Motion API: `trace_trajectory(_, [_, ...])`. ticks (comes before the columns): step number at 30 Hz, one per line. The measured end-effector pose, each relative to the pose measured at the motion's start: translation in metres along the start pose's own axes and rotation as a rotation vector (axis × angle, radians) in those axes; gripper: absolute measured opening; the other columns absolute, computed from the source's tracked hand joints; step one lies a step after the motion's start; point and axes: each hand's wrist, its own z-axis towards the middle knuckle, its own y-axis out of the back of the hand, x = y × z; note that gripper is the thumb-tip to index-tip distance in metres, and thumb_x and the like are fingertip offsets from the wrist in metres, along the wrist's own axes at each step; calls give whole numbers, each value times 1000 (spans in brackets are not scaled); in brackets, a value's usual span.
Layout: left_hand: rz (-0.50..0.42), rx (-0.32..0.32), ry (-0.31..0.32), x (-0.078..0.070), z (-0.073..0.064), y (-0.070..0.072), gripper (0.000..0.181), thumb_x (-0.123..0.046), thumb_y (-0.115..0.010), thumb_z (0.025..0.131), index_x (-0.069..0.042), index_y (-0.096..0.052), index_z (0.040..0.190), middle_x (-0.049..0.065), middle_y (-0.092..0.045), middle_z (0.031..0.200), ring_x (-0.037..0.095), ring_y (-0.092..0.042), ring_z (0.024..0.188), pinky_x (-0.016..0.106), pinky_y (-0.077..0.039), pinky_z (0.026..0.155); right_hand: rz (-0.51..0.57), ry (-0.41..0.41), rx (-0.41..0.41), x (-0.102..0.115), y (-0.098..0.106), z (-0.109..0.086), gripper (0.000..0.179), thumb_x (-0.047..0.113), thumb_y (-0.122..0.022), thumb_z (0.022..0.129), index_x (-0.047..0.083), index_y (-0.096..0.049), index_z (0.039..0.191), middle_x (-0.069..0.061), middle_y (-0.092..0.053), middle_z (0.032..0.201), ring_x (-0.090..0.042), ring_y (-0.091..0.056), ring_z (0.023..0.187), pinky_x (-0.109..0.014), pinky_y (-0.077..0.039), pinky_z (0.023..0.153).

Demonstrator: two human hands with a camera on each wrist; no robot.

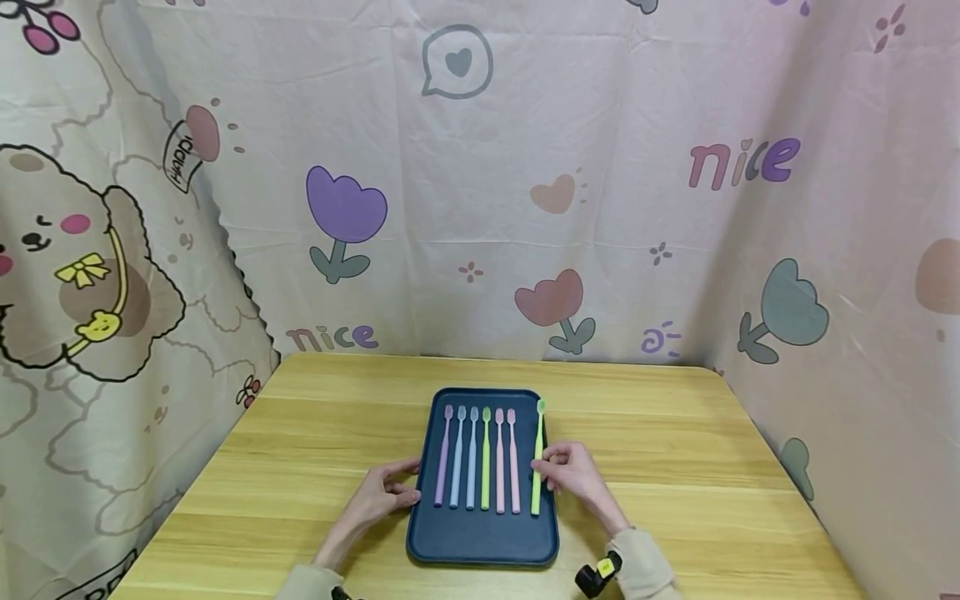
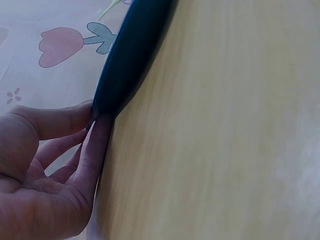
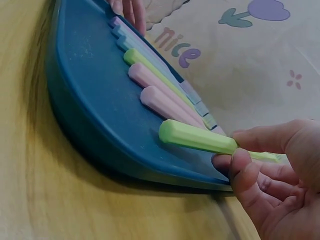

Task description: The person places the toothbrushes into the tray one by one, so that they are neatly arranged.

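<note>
A dark blue tray [image 1: 483,537] lies on the table with several toothbrushes side by side in it. From the left come a purple toothbrush [image 1: 443,458], two blue ones, a green one [image 1: 486,458] and two pink ones, all heads away from me. At the tray's right side, my right hand [image 1: 570,468] pinches a yellow-green toothbrush [image 1: 536,492] between thumb and fingers; its handle end stands raised over the tray in the right wrist view. My left hand [image 1: 381,493] holds the tray's left edge, thumb and fingers at the rim [image 2: 107,97].
The wooden table [image 1: 315,417] extends around the tray on all sides. A printed curtain [image 1: 450,167] hangs behind its far edge and along both sides. A black device with a yellow part [image 1: 600,573] sits at my right wrist.
</note>
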Motion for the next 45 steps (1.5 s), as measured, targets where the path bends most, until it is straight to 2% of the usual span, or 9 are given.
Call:
trace_trajectory(5, [3, 0, 2, 0, 0, 0, 66, 5, -71, 86, 15, -42, 144, 40, -49, 140, 28, -72, 97, 21, -57, 75, -30, 5, -27, 2, -4, 1, 19, 8, -76, 87, -9, -67, 87, -13, -66, 61, -9, -56, 46, -28, -51, 44])
trace_trajectory(14, [8, 21, -19, 0, -1, 0, 66, 3, -70, 87, 17, -40, 144, 41, -48, 139, 21, -73, 94, 21, -57, 75, -85, -36, -72, 4, -11, 6, 16, 7, -77, 84, -7, -70, 86, -11, -71, 65, -11, -63, 48, -30, -57, 51])
trace_trajectory(20, [0, 10, -11, 0, 1, -1, 66, 3, -70, 87, 16, -41, 144, 40, -48, 140, 18, -72, 93, 21, -56, 74, -96, -27, -70, 4, -14, 7, 16, 7, -77, 84, -7, -70, 87, -12, -71, 65, -11, -64, 48, -30, -57, 51])
trace_trajectory(33, [4, 8, -5, 0, -1, 0, 66, 4, -70, 87, 16, -41, 144, 40, -48, 140, 29, -72, 97, 22, -57, 75, -167, -12, -64, 4, -16, 8, 15, 7, -75, 86, -6, -69, 88, -8, -70, 64, -11, -64, 47, -29, -56, 49])
trace_trajectory(45, [5, 11, -5, 0, 0, 0, 66, 4, -70, 87, 16, -41, 145, 40, -48, 141, 22, -72, 94, 22, -57, 74, -225, -16, -85, 2, -19, 11, 14, 8, -76, 85, -5, -70, 86, -6, -69, 62, -10, -64, 45, -28, -55, 48])
